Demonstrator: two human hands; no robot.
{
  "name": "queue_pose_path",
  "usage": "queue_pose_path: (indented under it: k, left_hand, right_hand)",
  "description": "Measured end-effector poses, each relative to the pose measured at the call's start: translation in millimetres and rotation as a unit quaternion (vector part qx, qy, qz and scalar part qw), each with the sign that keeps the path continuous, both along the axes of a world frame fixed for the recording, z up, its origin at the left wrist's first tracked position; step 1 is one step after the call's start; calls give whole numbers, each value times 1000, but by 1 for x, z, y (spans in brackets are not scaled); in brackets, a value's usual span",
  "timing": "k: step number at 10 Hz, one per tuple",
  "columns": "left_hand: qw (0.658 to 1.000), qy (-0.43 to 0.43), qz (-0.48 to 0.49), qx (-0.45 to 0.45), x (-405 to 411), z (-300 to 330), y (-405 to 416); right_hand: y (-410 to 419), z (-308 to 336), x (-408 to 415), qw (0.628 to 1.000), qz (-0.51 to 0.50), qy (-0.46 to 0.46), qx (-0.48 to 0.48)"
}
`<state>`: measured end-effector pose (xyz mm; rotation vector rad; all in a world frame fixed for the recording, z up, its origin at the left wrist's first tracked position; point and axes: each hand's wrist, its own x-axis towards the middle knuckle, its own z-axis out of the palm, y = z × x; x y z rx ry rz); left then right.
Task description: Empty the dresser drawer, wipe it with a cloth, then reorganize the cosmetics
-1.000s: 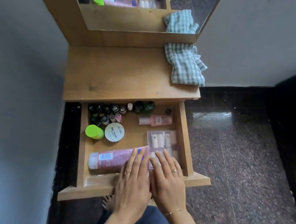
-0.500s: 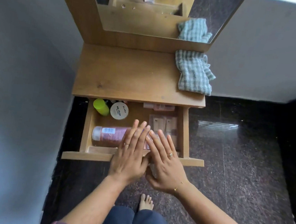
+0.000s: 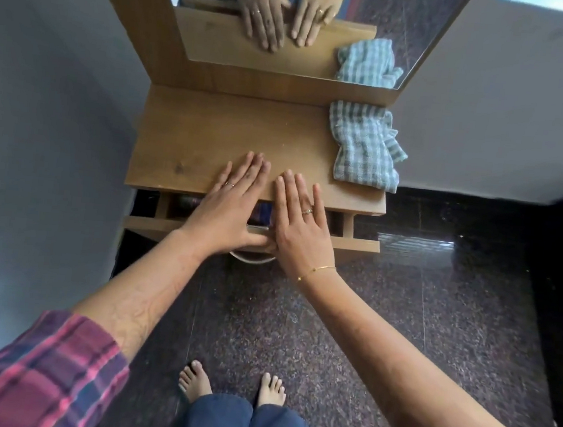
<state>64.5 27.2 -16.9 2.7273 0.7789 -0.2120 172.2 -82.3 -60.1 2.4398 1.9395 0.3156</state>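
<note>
We have pushed the drawer point(image 3: 250, 232) nearly shut since a second ago, left hand point(image 3: 229, 205) and right hand point(image 3: 301, 220) flat, fingers spread, empty; cosmetics inside, cloth point(image 3: 365, 145) on bench point(image 3: 212, 131)—task likely finishing.

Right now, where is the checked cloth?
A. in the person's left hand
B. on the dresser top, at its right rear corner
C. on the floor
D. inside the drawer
B: the checked cloth lies bunched on the dresser top by the mirror, clear of both flat, empty hands.
</note>
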Motion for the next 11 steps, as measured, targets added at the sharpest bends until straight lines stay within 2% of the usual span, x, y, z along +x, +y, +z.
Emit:
queue_pose_path:
  k: [1,3,4,5,7,8,9,10,11]
  left_hand:
    - [1000,-7,4,-6,7,4,4]
    - [996,-74,40,34,11,-2,1]
    - [984,-145,55,86,17,-10,-2]
    - [975,-170,47,135,19,-10,-1]
    - [980,-136,40,143,17,-13,-2]
    - [980,-140,82,115,20,-6,-5]
    - [992,-43,116,37,23,12,-13]
    - [993,8,120,3,22,39,-19]
    - [992,5,124,-1,14,64,-24]
  right_hand:
    - [5,-5,-3,998,-13,-16,56]
    - [15,-10,0,993,-11,3,117]
    - [22,-12,1,987,-10,28,155]
    - [27,-11,2,984,-6,44,172]
    - [31,-14,6,985,-2,16,170]
    - [32,-8,7,992,-16,22,123]
    - [27,11,2,996,-44,71,26]
    - [23,54,-5,977,-69,193,-66]
    - [12,86,-9,964,-70,242,-82]
